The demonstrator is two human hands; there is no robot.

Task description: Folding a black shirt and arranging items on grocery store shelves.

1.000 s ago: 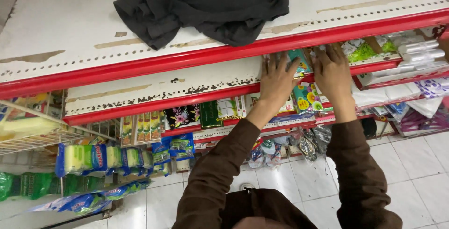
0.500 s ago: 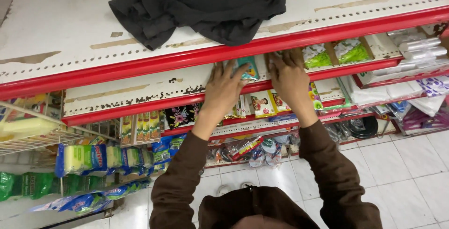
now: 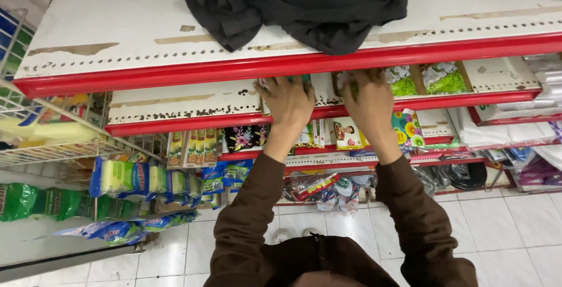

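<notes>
At the frame's centre the left hand [image 3: 288,101] lies spread, seemingly gripping a small teal packet [image 3: 298,79] on the second shelf [image 3: 187,106], while the right hand [image 3: 370,96] presses flat on green-and-white packets [image 3: 398,82] nearby, still unsettled, under the black cloth [image 3: 304,3].

Both arms, in brown sleeves, are stretched forward and up, side by side. The left hand [image 3: 288,101] lies palm down with the fingers bent a little. The right hand [image 3: 370,98] is just beside it, also palm down, with its fingertips hidden.
</notes>
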